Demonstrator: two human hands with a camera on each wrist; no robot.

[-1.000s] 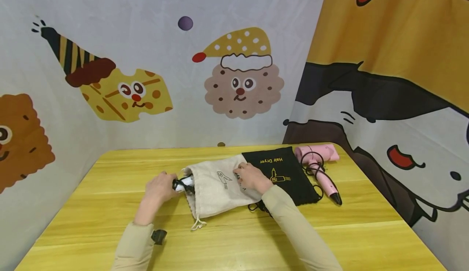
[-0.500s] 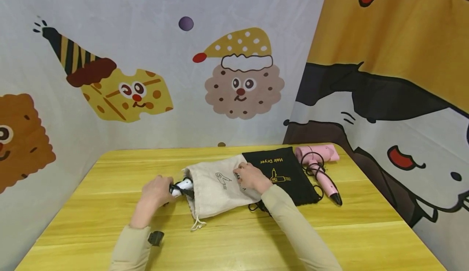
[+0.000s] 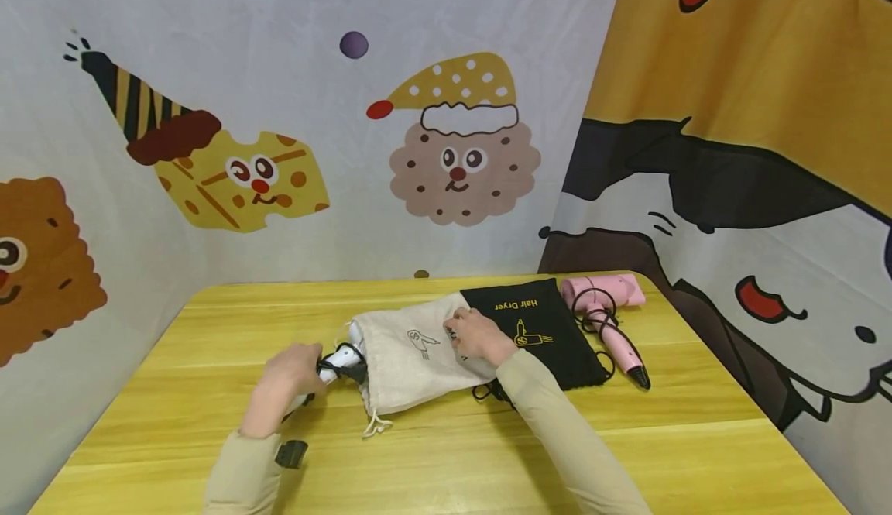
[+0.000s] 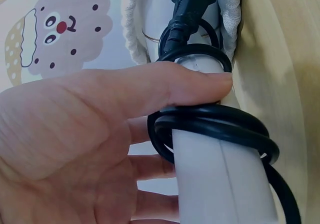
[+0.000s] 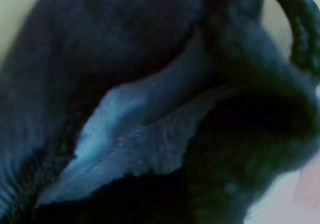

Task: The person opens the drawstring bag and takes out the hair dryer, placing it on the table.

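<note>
My left hand [image 3: 293, 372] grips the white handle of a hair dryer [image 4: 225, 179], thumb laid across it among loops of black cord [image 4: 215, 121]. The dryer's head end lies inside the mouth of a beige drawstring bag [image 3: 397, 364], with a black plug [image 4: 190, 6] at the opening. At the bag's other end, my right hand [image 3: 479, 337] holds the cloth with curled fingers, covering part of the print. Dark, blurred fabric [image 5: 100, 44] fills most of the right wrist view.
A black "Hair Dryer" bag [image 3: 564, 352] lies on the wooden table [image 3: 432, 461], partly under the beige one. Right of it rests a pink hair dryer [image 3: 616, 341] with its cord wound round. Cartoon-printed cloth [image 3: 279, 19] hangs behind and at the sides.
My left hand has moved left and toward me, drawing the white handle a little farther out of the beige bag. My right hand has stayed in place on the cloth.
</note>
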